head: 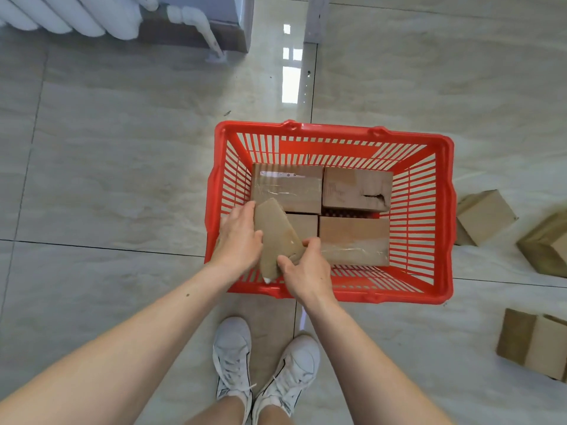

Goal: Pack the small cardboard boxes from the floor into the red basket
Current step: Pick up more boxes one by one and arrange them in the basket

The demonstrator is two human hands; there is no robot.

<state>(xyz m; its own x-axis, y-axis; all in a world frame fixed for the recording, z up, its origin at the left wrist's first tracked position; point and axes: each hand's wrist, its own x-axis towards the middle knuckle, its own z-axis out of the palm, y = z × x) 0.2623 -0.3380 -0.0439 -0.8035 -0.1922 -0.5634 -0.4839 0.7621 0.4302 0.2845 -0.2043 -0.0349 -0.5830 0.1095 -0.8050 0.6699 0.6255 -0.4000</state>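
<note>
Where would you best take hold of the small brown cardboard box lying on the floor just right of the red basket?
Grip the small brown cardboard box across its two opposite side faces, coming from above: its flat top faces up, it stands apart from the red plastic basket, and nothing covers it.

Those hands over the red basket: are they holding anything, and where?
Yes: a small cardboard box, tilted; left hand on its left side, right hand at its lower right edge.
</note>
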